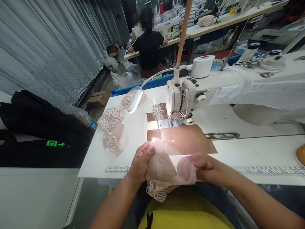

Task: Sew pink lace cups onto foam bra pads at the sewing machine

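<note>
Holding a pale pink lace-trimmed piece [159, 168] between both hands, at the near edge of the white table [135, 133] and in front of the sewing machine [181, 95]. Pinching its upper left edge between thumb and fingers of the left hand [140, 159]; gripping its right end in the curled fingers of the right hand [205, 163], blurred there. Cannot tell exactly how the right fingertips meet the cloth. Letting the openwork lace [162, 192] at the bottom hang below the table edge, in front of a yellow garment [188, 214].

Seeing just beyond the piece a glossy brown sheet [181, 136], flat on the table near the presser foot [171, 122]. Noticing metal snips [226, 135] to the right, tips at the sheet's edge, and printed ruler markings [118, 169] along the near side. Finding three netted pieces to the left: a middle piece [111, 118] touching a nearer piece [111, 143], and a farther piece [128, 99] partly behind the white lamp [135, 101]. Looking past the table to a co-worker in black [149, 47], seated at another machine, a cardboard box [98, 99] on the floor, and a silvery curtain [52, 51] at left.
</note>
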{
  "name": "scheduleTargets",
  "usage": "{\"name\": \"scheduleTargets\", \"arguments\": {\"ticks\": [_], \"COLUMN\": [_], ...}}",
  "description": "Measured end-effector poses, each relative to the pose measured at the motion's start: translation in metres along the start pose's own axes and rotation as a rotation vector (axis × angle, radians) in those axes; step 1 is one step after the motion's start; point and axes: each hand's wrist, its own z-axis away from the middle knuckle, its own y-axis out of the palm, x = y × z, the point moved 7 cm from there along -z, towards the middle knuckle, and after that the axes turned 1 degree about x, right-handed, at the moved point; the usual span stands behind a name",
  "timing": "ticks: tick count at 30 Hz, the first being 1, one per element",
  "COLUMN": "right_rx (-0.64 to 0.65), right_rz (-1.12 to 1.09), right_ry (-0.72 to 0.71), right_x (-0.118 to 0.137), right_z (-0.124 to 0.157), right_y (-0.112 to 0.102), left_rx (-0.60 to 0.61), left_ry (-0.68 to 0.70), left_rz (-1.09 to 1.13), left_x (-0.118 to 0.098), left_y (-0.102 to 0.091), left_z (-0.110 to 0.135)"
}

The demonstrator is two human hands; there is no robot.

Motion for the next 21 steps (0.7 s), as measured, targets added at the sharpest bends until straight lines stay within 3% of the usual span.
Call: {"name": "scheduleTargets", "arguments": {"ticks": [1,3,7,9,11,14,17,19,21], "right_rx": [0.101,0.11,-0.219,-0.197,-0.068,0.037,0.033,0.018,-0.039], "right_rz": [-0.064,-0.126,-0.21,-0.273,-0.324,-0.45,-0.509,-0.491,-0.431], "right_ry": [0.001,0.029,-0.05,-0.074,-0.006,0.023,-0.014,0.022,0.091], "right_x": [0.001,-0.001,-0.003,0.0,0.002,0.008,0.012,0.008,0.003], "right_z": [0.008,0.017,0.013,0.003,-0.006,-0.01,-0.003,0.011,0.035], "right_y": [0.001,-0.008,-0.037,-0.027,-0.003,0.027,0.033,0.027,0.015], "left_rx": [-0.002,-0.011,0.104,0.207,0.278,0.214,0.036,0.037,0.132], "left_ry": [-0.006,0.001,-0.036,-0.036,0.058,0.365,0.595,0.549,0.422], "left_rz": [0.029,0.042,-0.134,-0.273,-0.463,-0.85,-1.174,-1.372,-1.53], "left_x": [0.002,0.005,0.012,0.012,0.0,-0.034,-0.059,-0.053,-0.033], "left_y": [-0.003,-0.008,0.004,0.017,0.028,0.028,0.012,0.002,-0.002], "left_z": [0.0,-0.001,0.003,0.005,0.001,-0.026,-0.072,-0.105,-0.123]}}
